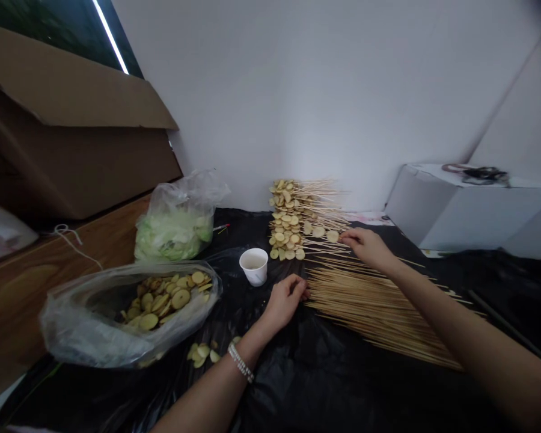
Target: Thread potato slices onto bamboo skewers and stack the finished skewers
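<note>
Spotter: What's at twelve o'clock?

Me: The skewered potato slices (288,218), laid side by side on the black plastic sheet (306,385). They're round and pale yellow, with their bamboo shafts fanning off to the right. They should be light but slick and soft, so I'd take one by its bare shaft, not by the slice.

Spotter: And the loose bamboo skewers (379,316)?

Me: They lie in a flat fan at about two o'clock, stiff but thin and easy to scatter. I'd gather them by the ends nearest my left hand.

Spotter: How's your grip?

Me: My right hand (365,248) is curled down on the shafts just beside one slice, fingers nearly closed. From this angle I can't tell whether it has hold of a skewer. My left hand (285,300) is half open at the skewer ends, holding nothing I can see.

Spotter: What's farther out?

Me: At eleven o'clock there's a white paper cup (253,266), with a plastic bag of pale green leaves (174,231) beyond it. At ten o'clock, a clear plastic bag of potato slices (85,325) sits open, and more slices (202,353) lie near my left wrist. A cardboard box (72,132) rises behind them, and a white box (473,210) stands at two o'clock.
</note>
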{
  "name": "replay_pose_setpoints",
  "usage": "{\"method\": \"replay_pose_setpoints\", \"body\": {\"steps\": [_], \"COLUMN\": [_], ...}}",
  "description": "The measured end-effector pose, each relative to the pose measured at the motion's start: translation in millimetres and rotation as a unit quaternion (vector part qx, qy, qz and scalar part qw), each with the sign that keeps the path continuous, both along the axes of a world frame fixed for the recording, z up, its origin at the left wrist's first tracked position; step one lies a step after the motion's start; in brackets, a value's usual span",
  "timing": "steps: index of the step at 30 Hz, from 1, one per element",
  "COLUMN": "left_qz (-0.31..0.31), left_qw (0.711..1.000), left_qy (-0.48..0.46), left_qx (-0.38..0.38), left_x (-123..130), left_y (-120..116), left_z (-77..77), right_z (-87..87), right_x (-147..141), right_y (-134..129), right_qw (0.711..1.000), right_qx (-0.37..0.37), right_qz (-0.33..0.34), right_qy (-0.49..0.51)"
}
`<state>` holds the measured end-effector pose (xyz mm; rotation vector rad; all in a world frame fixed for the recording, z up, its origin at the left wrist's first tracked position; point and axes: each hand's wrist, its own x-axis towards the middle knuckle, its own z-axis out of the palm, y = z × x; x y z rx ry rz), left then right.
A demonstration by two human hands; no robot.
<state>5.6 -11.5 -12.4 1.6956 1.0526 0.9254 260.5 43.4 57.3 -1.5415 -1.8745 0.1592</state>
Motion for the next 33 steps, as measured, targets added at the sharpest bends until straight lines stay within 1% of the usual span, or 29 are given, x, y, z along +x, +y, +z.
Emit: {"method": "replay_pose_setpoints", "body": {"steps": [4,7,11,15,18,20,22,26,30,33], "left_qz": [-0.003,-0.006,-0.003,-0.001,0.003,0.002,0.001,-0.003,-0.008,-0.005], "left_qw": [1.0,1.0,1.0,1.0,1.0,1.0,1.0,1.0,1.0,1.0], "left_qy": [-0.001,-0.004,-0.008,-0.006,0.0,-0.004,-0.007,-0.001,0.001,-0.001], "left_qx": [-0.001,-0.006,-0.007,-0.006,-0.005,-0.011,-0.016,-0.003,0.008,0.004], "left_x": [-1,-1,0,0,1,1,1,0,0,0], "left_y": [0,-1,-3,-3,-4,-4,-4,-3,-1,-1], "left_z": [-0.5,0.6,3.2,4.0,4.6,5.1,5.3,3.5,2.0,2.6], "right_z": [-4.8,-12.4,-23.2,-33.1,-36.0,-33.1,-25.9,-3.8,16.3,21.2], "right_x": [-47,-70,-85,-87,-86,-85,-81,-71,-62,-55], "right_y": [36,58,75,80,79,74,68,49,23,2], "right_qw": [0.999,0.998,0.998,0.997,0.996,0.995,0.994,0.993,0.993,0.995], "right_qx": [0.022,0.023,0.02,0.015,0.019,0.03,0.044,0.069,0.086,0.063], "right_qz": [0.036,0.049,0.046,0.031,0.008,-0.005,-0.01,-0.014,0.029,0.05], "right_qy": [-0.014,-0.019,-0.034,-0.062,-0.082,-0.091,-0.095,-0.092,-0.07,-0.063]}}
